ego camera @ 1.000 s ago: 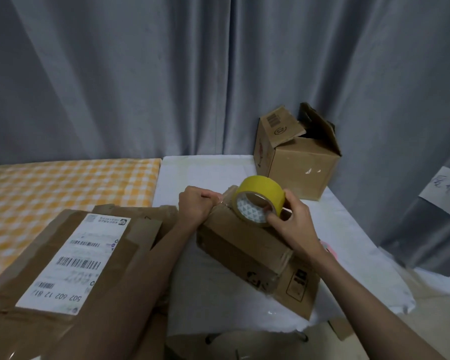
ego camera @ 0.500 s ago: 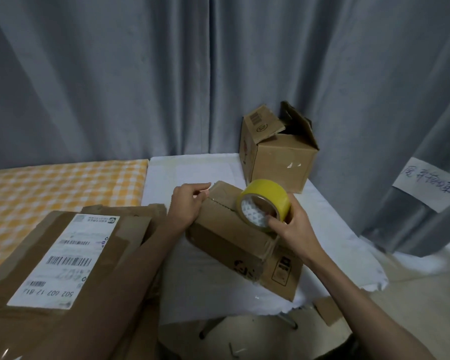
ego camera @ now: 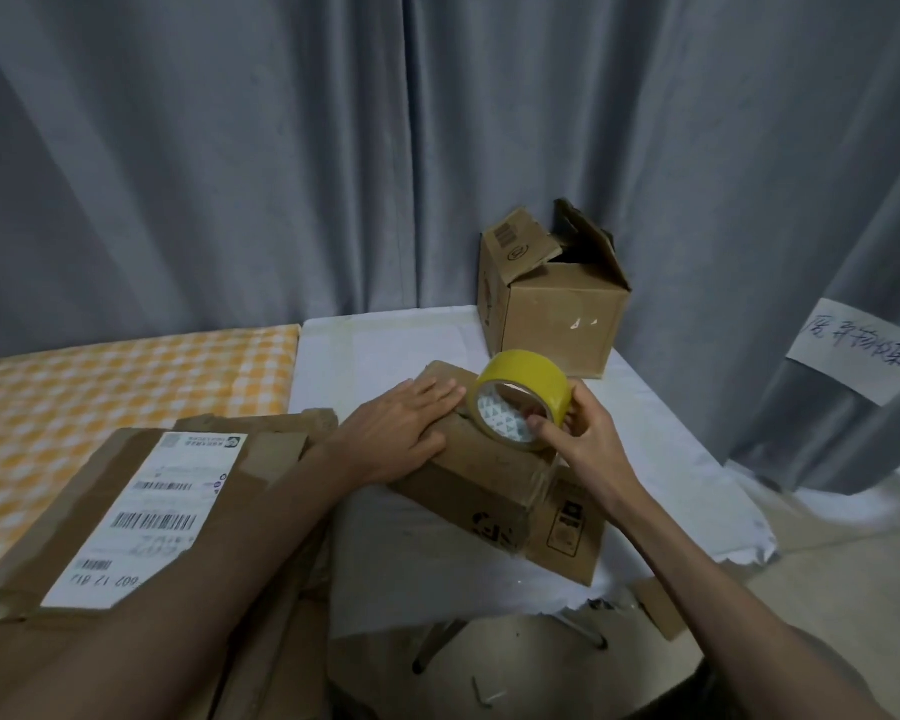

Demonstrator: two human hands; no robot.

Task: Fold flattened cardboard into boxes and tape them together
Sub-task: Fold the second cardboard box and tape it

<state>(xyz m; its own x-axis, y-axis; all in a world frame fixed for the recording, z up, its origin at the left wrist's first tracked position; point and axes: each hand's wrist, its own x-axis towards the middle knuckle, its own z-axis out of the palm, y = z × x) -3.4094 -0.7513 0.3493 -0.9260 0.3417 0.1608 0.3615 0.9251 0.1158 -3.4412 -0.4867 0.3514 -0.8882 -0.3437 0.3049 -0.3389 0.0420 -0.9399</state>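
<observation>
Grey curtains [ego camera: 281, 148] are hanging behind a small white-covered table [ego camera: 401, 537], whose ragged front edge is sagging just past the near corner of the work.

Nearest, at the left, flattened cardboard [ego camera: 141, 517] is lying in a loose stack, overlapping the table's left edge. Its white shipping label [ego camera: 152, 511] is carrying barcodes and, read upside down, the digits "602 12 81"; the smaller print is too blurred to read.

At the table's middle a small brown box [ego camera: 489, 491] is lying skewed, one corner overhanging the front edge. Its near sides are showing black printed marks and a framed symbol panel, neither legible. A strip of clear tape [ego camera: 541, 480] is running from the roll down over the box's right end.

The left hand [ego camera: 401, 433] is lying flat on the box top, fingers straight and pressed together, palm down. The right hand [ego camera: 583, 433] is gripping the yellow tape roll [ego camera: 520, 400], thumb across the patterned core and fingers curled round the rim, holding it on edge at the box top.

Bare tablecloth is lying open behind the box and toward the right edge. Farther back, at the far right corner, a taller carton [ego camera: 552, 314] is standing with flaps up, one flap bearing a barcode. A paper note [ego camera: 858, 350] with handwritten characters is hanging on the right curtain. Left of the table, an orange checked cloth [ego camera: 100, 387] is stretching to the curtain.
</observation>
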